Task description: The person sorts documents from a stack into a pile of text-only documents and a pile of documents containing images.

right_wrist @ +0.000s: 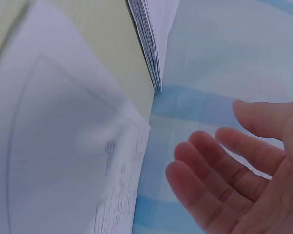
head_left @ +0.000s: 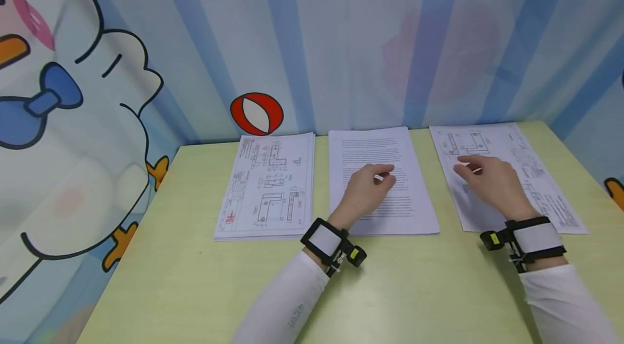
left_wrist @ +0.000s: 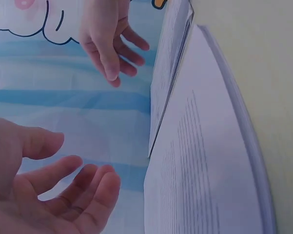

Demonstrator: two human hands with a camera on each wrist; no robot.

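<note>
My left hand (head_left: pixel 366 192) hovers above the middle paper stack (head_left: pixel 351 219), which bears printed lines of text. In the left wrist view that hand (left_wrist: pixel 63 190) has loosely bent fingers, thumb apart from them, and holds nothing. Over the upper part of the right-hand technical drawing sheets (head_left: pixel 526 170) is my right hand (head_left: pixel 494 181). The right wrist view shows this hand (right_wrist: pixel 234 175) with fingers slightly curved and nothing in its grasp. Part of each stack is hidden beneath a hand. A third stack of drawings (head_left: pixel 275 187), with a red stamp, lies at the left.
All the papers lie on a pale yellow-green table (head_left: pixel 166 268), near its back edge. Behind it hangs a blue striped curtain (head_left: pixel 351 51) with cartoon figures and a red-and-white ball print (head_left: pixel 257 114). Each wrist wears a strapped camera, such as the left wrist camera (head_left: pixel 357 255).
</note>
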